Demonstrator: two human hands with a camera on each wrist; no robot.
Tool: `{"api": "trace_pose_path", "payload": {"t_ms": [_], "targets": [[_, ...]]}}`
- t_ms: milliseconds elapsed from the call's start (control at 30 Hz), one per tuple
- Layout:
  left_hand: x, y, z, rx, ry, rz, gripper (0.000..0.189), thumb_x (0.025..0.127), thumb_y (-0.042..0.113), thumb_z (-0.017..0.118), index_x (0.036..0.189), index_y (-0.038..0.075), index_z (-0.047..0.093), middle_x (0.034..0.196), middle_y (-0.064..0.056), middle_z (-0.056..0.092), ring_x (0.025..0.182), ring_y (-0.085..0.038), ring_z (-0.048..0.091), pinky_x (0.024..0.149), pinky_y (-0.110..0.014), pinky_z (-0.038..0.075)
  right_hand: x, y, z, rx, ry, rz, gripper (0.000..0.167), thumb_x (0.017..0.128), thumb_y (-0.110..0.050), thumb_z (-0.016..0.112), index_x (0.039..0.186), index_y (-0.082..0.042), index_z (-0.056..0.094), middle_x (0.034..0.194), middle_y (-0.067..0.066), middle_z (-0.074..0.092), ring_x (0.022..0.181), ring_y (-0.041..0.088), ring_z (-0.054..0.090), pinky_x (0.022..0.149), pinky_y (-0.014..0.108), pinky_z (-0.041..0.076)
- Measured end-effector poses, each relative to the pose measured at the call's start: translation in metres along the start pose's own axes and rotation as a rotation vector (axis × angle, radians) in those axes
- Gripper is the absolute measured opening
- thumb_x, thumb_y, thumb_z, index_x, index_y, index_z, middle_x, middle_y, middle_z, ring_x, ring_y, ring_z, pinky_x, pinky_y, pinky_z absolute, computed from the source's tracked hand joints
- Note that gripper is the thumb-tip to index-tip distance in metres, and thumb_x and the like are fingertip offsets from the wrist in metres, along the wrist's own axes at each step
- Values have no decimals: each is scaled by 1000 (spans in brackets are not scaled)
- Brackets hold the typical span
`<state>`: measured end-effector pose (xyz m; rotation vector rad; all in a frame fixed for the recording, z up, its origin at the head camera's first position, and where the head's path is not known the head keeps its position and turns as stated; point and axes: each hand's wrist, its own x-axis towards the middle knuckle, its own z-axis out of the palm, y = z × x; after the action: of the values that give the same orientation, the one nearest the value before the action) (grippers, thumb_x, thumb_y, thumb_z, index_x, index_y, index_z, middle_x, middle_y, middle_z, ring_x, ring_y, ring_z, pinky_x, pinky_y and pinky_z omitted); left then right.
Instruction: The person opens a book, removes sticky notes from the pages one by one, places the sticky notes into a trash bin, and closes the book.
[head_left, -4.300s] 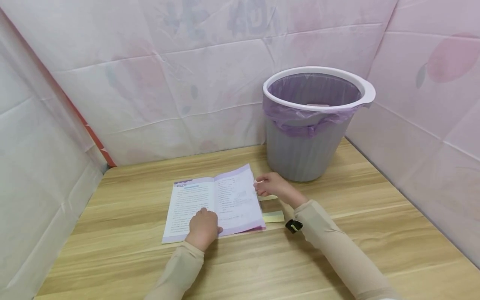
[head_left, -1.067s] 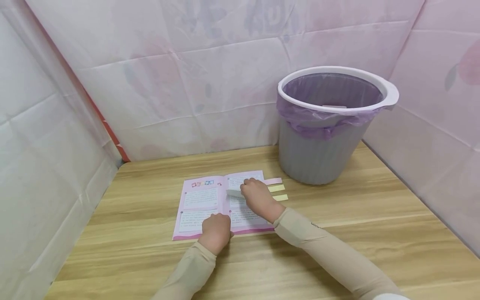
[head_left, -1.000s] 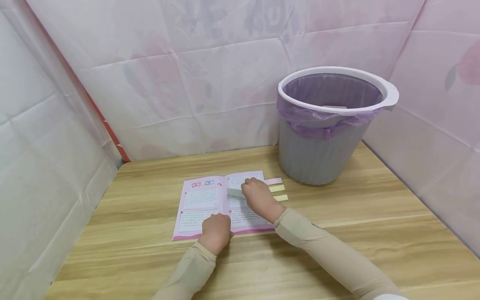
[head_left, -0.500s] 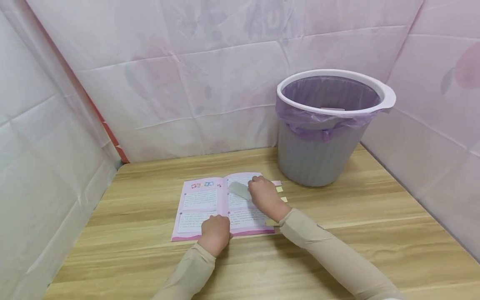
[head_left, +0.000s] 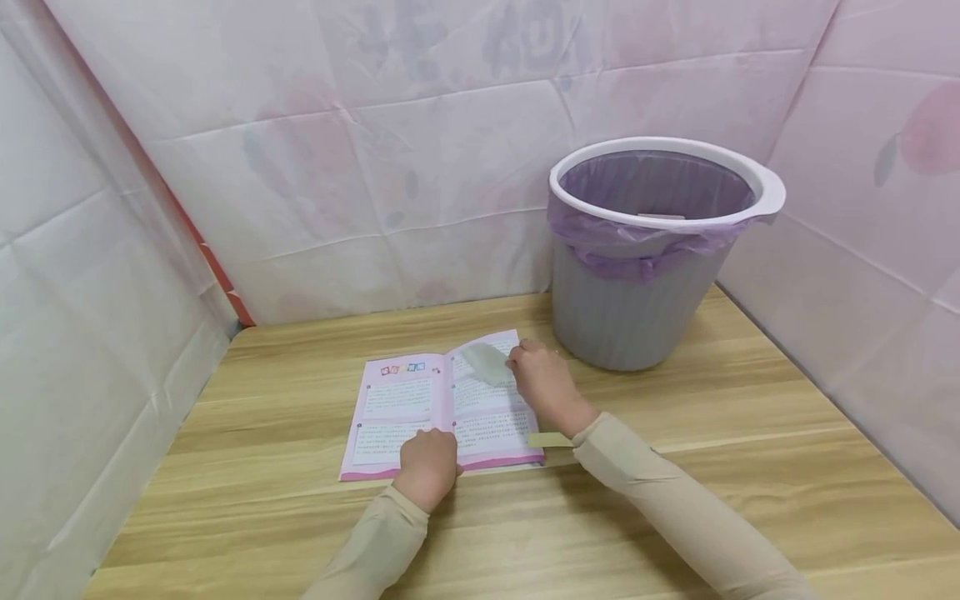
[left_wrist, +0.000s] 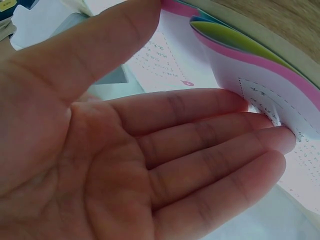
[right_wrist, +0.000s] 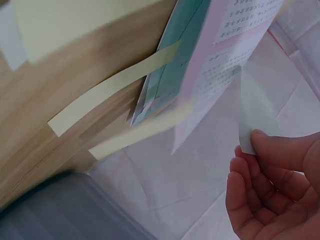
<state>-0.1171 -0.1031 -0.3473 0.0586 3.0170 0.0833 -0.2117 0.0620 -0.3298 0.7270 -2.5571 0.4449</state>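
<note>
A booklet [head_left: 397,417] with pink-edged pages lies open on the wooden table. My left hand [head_left: 430,468] rests on its lower edge near the spine; in the left wrist view that hand's [left_wrist: 150,160] fingers are straight and the thumb stands apart. At the right page, my right hand [head_left: 547,379] pinches the end of a pale green sticky note [head_left: 487,364] between thumb and forefinger. The sticky note [right_wrist: 255,112] curves away from the hand, its far end still against the printed page, which is lifted.
A grey bin [head_left: 630,308] with a purple liner stands at the back right. Yellow strips [right_wrist: 110,95] stick out of the booklet's right side; one yellow strip [head_left: 550,439] shows beside the right wrist. Pale cloth walls [head_left: 300,217] enclose the table [head_left: 247,517].
The booklet was turned to another page since the earliest frame. My right hand has moved right, drawing the green note and lifting the right page. The left hand stays put.
</note>
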Motion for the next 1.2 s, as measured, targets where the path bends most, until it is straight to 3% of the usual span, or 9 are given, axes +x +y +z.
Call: {"api": "trace_pose_path", "payload": {"t_ms": [167,333,400,467,600,700,833,967,1200], "targets": [[-1,0,-1,-5,-4,-2,30,76,28,82,82,1,69,74,-9,67,68,-24,65,58,-39,56,-1,7,-14,71,76,-61,5,83,5,70,84,1,71,80,8,63,75,25,65,64,34,56],[-4,0,-1,12,-11,0,32,76,29,82,84,1,69,75,-9,67,67,-23,65,58,-39,56,-1,17,-49,136,170,-228,18,81,15,64,96,5,69,86,12,64,80,27,64,70,34,56],[-5,-1,-1,14,-7,1,32,76,30,82,84,1,69,74,-9,67,67,-23,65,58,-39,56,0,20,-73,143,277,-301,23,79,15,66,101,6,68,87,14,66,79,29,64,69,36,56],[-5,-1,-2,9,-4,1,32,75,29,82,84,1,69,74,-10,66,67,-24,65,58,-40,56,2,24,-99,142,440,-335,25,77,15,68,100,5,68,83,15,66,74,29,63,66,37,54],[-5,0,-3,1,-5,-2,32,75,28,83,84,1,69,75,-10,66,68,-24,64,60,-41,56,9,34,-153,74,790,-296,11,80,8,70,90,3,70,78,17,67,67,34,61,61,43,48],[-5,1,-4,2,-3,-3,32,75,28,83,84,1,69,75,-10,67,68,-24,64,60,-42,56,18,46,-188,-33,887,-244,9,86,5,63,84,3,71,78,18,68,69,39,60,62,49,47],[-5,0,-4,14,-2,-4,33,75,29,82,85,0,69,75,-10,67,68,-25,65,60,-41,56,32,70,-212,-180,802,-213,18,90,7,56,84,5,72,77,20,66,70,42,56,61,52,46],[-5,0,-3,14,2,6,32,75,28,82,84,0,69,74,-10,66,67,-24,65,59,-41,56,39,91,-220,-275,702,-185,17,89,9,56,87,6,72,78,23,63,72,43,54,61,53,45],[-5,0,-3,16,8,6,32,75,28,82,84,0,69,72,-10,66,64,-22,62,58,-40,56,37,92,-222,-334,630,-195,20,88,8,56,102,5,70,85,24,66,76,44,54,61,55,45]]}}
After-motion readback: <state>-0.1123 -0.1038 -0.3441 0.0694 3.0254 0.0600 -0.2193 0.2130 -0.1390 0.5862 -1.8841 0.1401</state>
